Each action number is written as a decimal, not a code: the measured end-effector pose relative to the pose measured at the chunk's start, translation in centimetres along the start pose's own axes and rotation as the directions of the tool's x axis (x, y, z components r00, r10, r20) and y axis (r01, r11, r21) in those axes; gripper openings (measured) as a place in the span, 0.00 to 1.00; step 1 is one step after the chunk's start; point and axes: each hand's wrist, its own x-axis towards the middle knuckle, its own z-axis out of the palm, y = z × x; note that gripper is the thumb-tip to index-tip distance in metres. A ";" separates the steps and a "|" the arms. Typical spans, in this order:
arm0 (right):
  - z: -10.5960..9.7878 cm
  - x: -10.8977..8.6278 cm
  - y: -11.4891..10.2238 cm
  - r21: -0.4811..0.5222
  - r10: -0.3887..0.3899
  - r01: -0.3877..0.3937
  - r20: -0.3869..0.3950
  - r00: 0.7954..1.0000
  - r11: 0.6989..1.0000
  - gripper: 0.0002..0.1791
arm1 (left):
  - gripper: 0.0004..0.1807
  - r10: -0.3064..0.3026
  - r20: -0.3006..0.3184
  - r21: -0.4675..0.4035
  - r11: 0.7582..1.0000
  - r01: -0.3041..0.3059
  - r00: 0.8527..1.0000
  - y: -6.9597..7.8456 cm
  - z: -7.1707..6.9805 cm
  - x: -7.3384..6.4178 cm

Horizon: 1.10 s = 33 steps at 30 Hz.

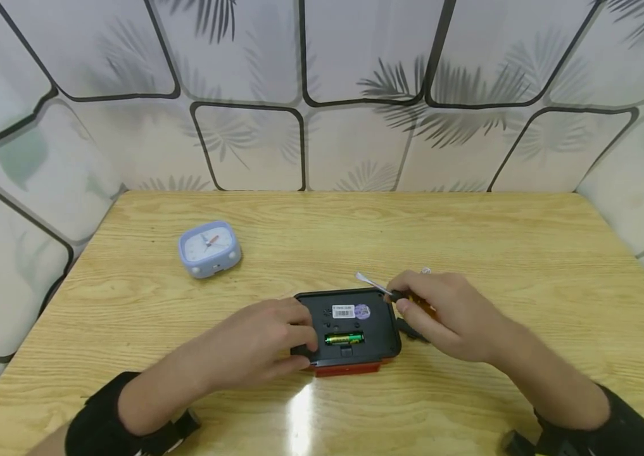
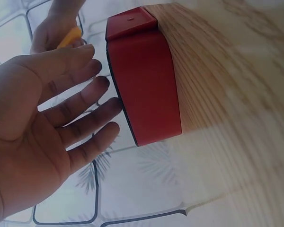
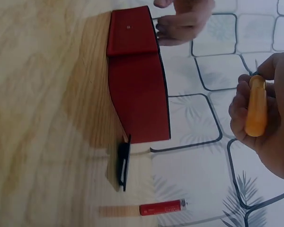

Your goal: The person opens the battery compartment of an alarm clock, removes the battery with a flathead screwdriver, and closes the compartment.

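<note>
A red box-shaped device (image 3: 139, 94) lies with its black back (image 1: 375, 329) facing up, and a green battery (image 1: 344, 339) sits in the recess there. My left hand (image 1: 276, 335) is over the left end of the back, its fingers loosely bent and holding nothing; the left wrist view (image 2: 52, 109) shows them spread beside the back's edge. Above the right end, my right hand (image 1: 447, 313) grips a screwdriver (image 3: 257, 106) by its orange handle, the metal blade pointing up and left in the head view. Whether the left fingertips touch the back I cannot tell.
A light blue alarm clock (image 1: 209, 248) stands at the left of the wooden table (image 1: 128, 304). Right of the device lies a small black piece (image 3: 124, 163), partly behind my right hand in the head view. A red battery (image 3: 162, 207) lies beyond it. Patterned panels (image 1: 356, 145) enclose the table's back and sides.
</note>
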 end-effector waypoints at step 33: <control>2.5 0.5 -1.4 0.178 -0.373 0.389 -0.118 0.920 0.904 0.05 | 0.22 0.013 -0.033 -0.118 0.993 -0.017 0.999 1.6 0.0 0.2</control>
